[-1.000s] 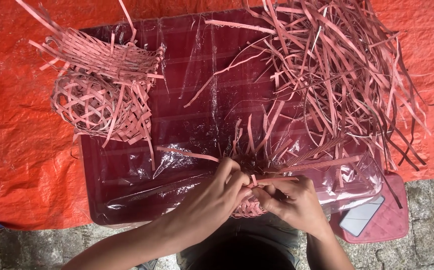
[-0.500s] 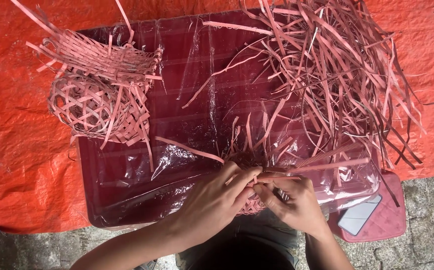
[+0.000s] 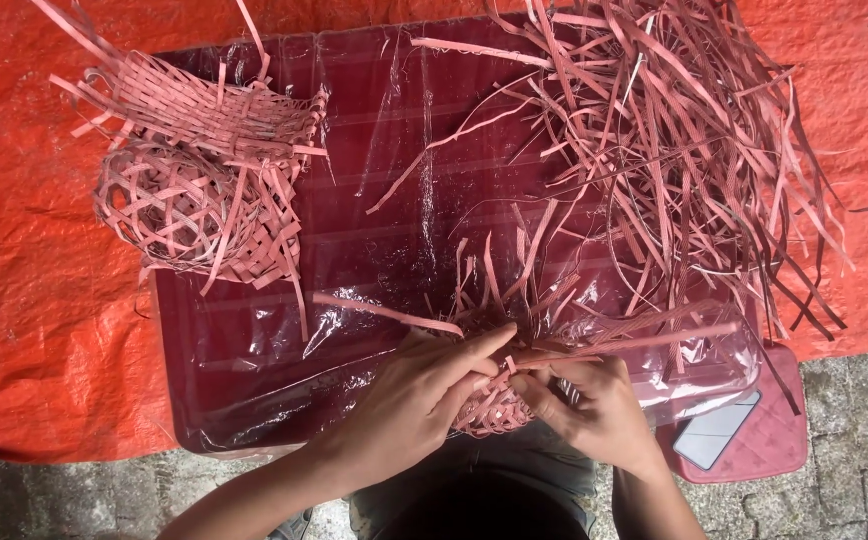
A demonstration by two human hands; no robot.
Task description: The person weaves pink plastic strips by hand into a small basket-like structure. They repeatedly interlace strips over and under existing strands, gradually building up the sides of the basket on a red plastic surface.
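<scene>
Presently, label by label:

Woven piece: a small pink half-woven piece (image 3: 494, 405) sits between the two hands at the near edge of the tabletop (image 3: 254, 350), loose strip ends fanning up beyond the fingers.

Left hand: the left hand (image 3: 424, 400) is clamped on the piece's left side, index finger stretched across its top.

Right hand: the right hand (image 3: 599, 405) has its fingers pinched together on a strip end (image 3: 554, 358) at the weave's upper edge.

Doing the step well: judging by the grip, the left hand should pin the crossings flat while the right draws the strip snug, without twisting it, so the mesh stays even.

Long strip: one pink strip (image 3: 389, 315) lies just beyond the left hand, running away leftward.

Strip pile: a loose heap of strips (image 3: 674, 170) spreads beyond the right hand.

Finished pieces: a round open-weave ball (image 3: 169, 210) and a flat woven mat (image 3: 204, 110) lie well beyond the left hand, leftward.

Cover: clear plastic film (image 3: 424, 180) over the dark red top.

Ground: orange tarp (image 3: 34, 250) beneath.
</scene>
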